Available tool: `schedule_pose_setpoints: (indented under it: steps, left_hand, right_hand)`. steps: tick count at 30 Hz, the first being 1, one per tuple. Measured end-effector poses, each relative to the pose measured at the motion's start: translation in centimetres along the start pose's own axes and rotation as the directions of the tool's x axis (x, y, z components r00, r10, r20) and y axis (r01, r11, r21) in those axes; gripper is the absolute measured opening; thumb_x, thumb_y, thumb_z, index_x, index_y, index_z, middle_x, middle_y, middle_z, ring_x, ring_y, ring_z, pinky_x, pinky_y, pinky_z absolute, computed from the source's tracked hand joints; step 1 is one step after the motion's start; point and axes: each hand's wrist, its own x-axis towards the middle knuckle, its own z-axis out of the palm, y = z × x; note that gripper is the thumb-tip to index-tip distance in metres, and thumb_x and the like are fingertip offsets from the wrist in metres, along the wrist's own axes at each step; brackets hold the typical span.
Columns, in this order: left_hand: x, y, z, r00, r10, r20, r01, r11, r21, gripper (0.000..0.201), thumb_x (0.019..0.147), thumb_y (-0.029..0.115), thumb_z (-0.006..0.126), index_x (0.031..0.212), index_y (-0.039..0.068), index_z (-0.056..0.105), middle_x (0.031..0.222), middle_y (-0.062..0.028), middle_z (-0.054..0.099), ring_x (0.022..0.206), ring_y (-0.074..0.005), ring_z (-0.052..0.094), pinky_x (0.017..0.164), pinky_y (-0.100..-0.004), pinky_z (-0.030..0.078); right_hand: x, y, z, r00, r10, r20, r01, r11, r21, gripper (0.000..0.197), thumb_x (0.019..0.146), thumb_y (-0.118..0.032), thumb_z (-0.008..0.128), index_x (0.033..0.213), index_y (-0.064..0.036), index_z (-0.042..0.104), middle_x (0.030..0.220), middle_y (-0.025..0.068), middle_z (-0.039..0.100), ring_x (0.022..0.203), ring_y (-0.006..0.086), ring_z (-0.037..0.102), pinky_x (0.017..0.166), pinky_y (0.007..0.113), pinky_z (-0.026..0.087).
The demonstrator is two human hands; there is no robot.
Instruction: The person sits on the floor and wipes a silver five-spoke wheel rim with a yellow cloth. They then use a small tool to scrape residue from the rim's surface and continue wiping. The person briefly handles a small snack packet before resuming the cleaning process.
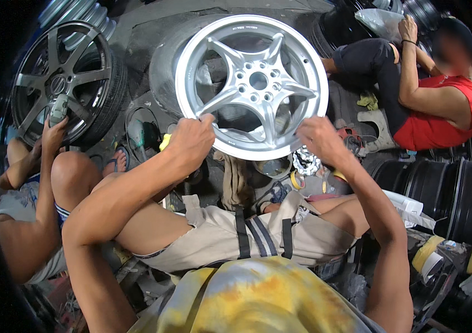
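Note:
A silver alloy wheel rim [226, 105] with star-shaped spokes stands tilted in front of me, its face toward me. At its lower left edge, my left hand [192, 140] is closed, the fingers bent over the lip near a spoke's end. My right hand [319, 137] is at the lower right edge, slightly smeared by motion. Its fingers are curled together against the lip, and what they pinch, if anything, is hidden. Under the rim is a larger grey drum-like support [163, 72].
On the left, a person's hand [52, 130] holds a sander [59, 108] against a dark wheel [25, 97]. At the right sits another person in a red top [441, 114]. Dark rims [441, 186], tape rolls [297, 180] and a green power tool [141, 133] lie around.

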Motion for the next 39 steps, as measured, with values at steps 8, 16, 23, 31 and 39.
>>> schedule_pose_setpoints:
  steps: [8, 16, 23, 31, 39]
  left_hand:
    - [1.0, 0.4, -0.3, 0.992, -0.036, -0.117, 0.037, 0.999, 0.013, 0.007, 0.075, 0.01, 0.074, 0.081, 0.008, 0.076, 0.091, -0.0099, 0.068, 0.086, -0.0231, 0.071, 0.069, -0.0332, 0.054]
    - [0.9, 0.0, -1.7, 0.997, -0.051, -0.053, 0.048, 0.998, -0.043, 0.007, 0.077, 0.011, 0.072, 0.081, 0.008, 0.076, 0.091, -0.0111, 0.067, 0.089, -0.0242, 0.07, 0.07, -0.0349, 0.054]
    - [-3.3, 4.4, -1.2, 0.997, -0.079, -0.026, 0.08, 0.996, 0.032, 0.015, 0.077, 0.011, 0.07, 0.085, -0.001, 0.073, 0.105, -0.0167, 0.055, 0.083, -0.0222, 0.062, 0.065, -0.0314, 0.044]
    - [-1.9, 8.4, 0.6, 0.987, -0.062, -0.147, 0.066, 0.998, 0.022, 0.023, 0.08, 0.015, 0.066, 0.092, -0.004, 0.074, 0.112, -0.0186, 0.053, 0.082, -0.0203, 0.062, 0.064, -0.0304, 0.046]
    - [-3.1, 7.5, 1.4, 0.985, -0.031, -0.172, 0.032, 0.999, 0.003, 0.029, 0.081, 0.014, 0.064, 0.101, -0.007, 0.07, 0.121, -0.0171, 0.052, 0.082, -0.0211, 0.062, 0.067, -0.0327, 0.052]
  right_hand:
    - [1.5, 0.5, -0.9, 0.981, 0.05, 0.188, -0.046, 0.999, -0.024, 0.014, 0.085, -0.009, 0.066, 0.089, 0.0019, 0.073, 0.097, 0.0165, 0.07, 0.092, 0.0346, 0.067, 0.086, 0.043, 0.053]
    - [2.0, 0.6, 0.0, 0.993, 0.101, 0.064, -0.094, 0.99, -0.104, 0.015, 0.086, -0.007, 0.063, 0.092, 0.0002, 0.075, 0.088, 0.0153, 0.07, 0.087, 0.033, 0.068, 0.082, 0.043, 0.053]
    - [-0.4, -1.4, 1.0, 0.999, 0.041, -0.001, -0.039, 0.974, 0.221, 0.015, 0.087, -0.011, 0.065, 0.093, -0.0012, 0.073, 0.092, 0.0136, 0.069, 0.091, 0.033, 0.066, 0.083, 0.044, 0.049]
    - [-1.9, -2.5, 1.9, 0.99, 0.133, -0.056, -0.124, 0.983, 0.134, 0.018, 0.088, -0.01, 0.067, 0.103, -0.0012, 0.073, 0.105, 0.0127, 0.069, 0.102, 0.0313, 0.063, 0.092, 0.043, 0.047]
    - [-1.9, -0.8, 0.6, 0.99, 0.131, -0.061, -0.129, 0.991, 0.034, 0.019, 0.086, -0.008, 0.069, 0.104, -0.0024, 0.074, 0.108, 0.01, 0.069, 0.104, 0.0296, 0.063, 0.098, 0.042, 0.045]
